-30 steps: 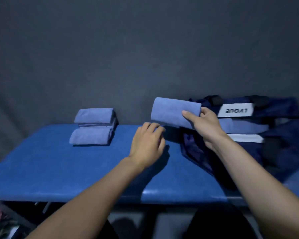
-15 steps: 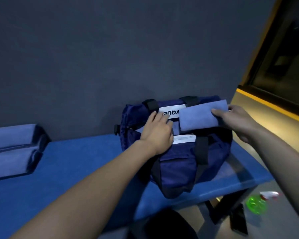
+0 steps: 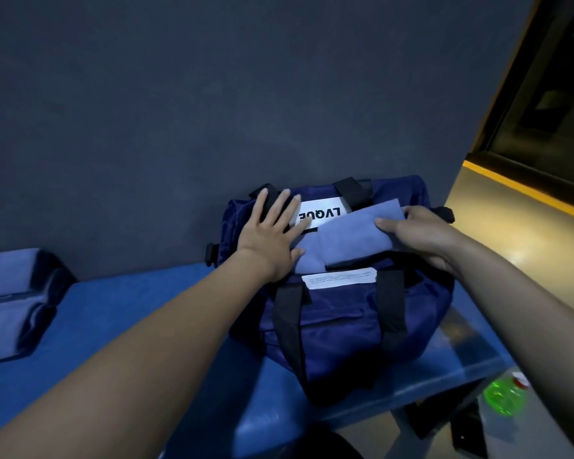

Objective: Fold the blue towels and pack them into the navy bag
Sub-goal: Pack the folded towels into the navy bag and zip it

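A person's two bare arms reach to a navy bag standing on a blue bench against a dark wall. The left hand lies flat, fingers straight and spread, on the bag's far flap, holding the mouth open. The right hand grips a folded towel, thumb on top and fingers curled behind it, lowering it into the open mouth; another towel shows already inside beneath it. Two more folded towels wait stacked at the bench's left edge, well apart from the bag. Packing looks roughly half done.
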